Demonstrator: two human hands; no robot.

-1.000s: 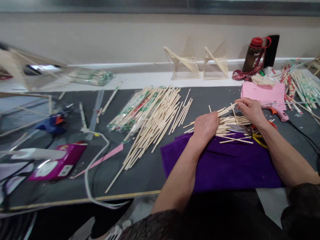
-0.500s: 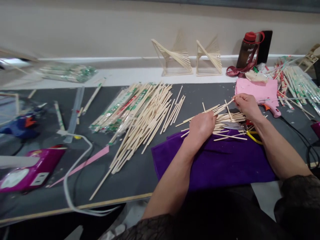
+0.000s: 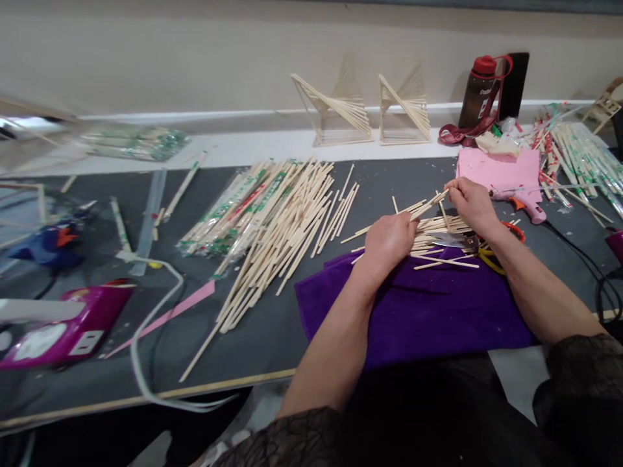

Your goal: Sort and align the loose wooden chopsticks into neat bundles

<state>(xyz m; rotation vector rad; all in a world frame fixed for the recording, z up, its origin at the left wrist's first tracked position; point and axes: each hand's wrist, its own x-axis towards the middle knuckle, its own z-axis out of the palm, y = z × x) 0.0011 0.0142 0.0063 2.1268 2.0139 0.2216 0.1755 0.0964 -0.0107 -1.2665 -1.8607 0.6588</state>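
My left hand (image 3: 390, 241) is closed around a few thin wooden chopsticks (image 3: 430, 206), which slant up toward the right. The fingertips of my right hand (image 3: 470, 200) pinch the upper right end of these sticks. Beneath both hands lies a loose pile of chopsticks (image 3: 440, 225), partly covered by my left hand. A metal blade (image 3: 445, 240) rests on the pile, near a yellow-handled tool (image 3: 491, 261) half hidden by my right forearm. A folded purple cloth (image 3: 438, 311) is spread under my forearms.
Loose chopsticks (image 3: 287, 227) and wrapped ones (image 3: 228, 211) lie left of my hands. A pink glue gun (image 3: 528, 206) with a cord sits at the right. Two stick frames (image 3: 341, 113) and a bottle (image 3: 479, 94) stand behind. A magenta power strip (image 3: 92, 324) lies far left.
My right hand has shifted slightly left, nearer my left hand, and the pinched stick ends came with it. Orange tool handles now show beside my right wrist. The view has moved a little.
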